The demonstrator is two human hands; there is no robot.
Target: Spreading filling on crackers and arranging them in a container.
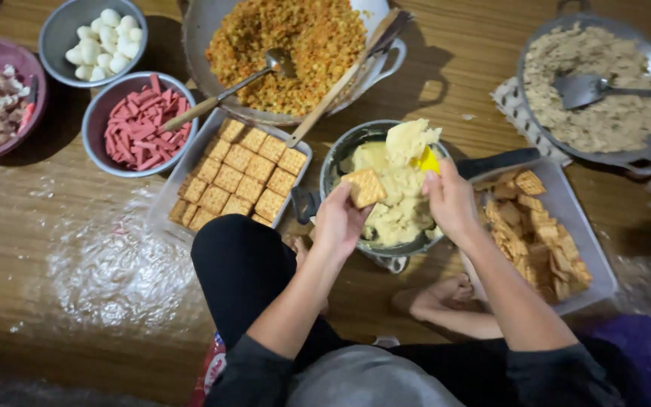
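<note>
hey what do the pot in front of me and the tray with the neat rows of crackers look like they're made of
The pot looks like metal, grey with a dull sheen on its rim, with what seems a black plastic handle. The cracker tray looks like translucent, frosted plastic: the floor shows faintly through its rim.

A square, golden, dimpled cracker [364, 187] is held tilted over the near-left edge of the pot [334, 163]. A small yellow scraper [428, 160] is pressed into the pale, lumpy mash [398, 197] heaped inside the pot.
</note>
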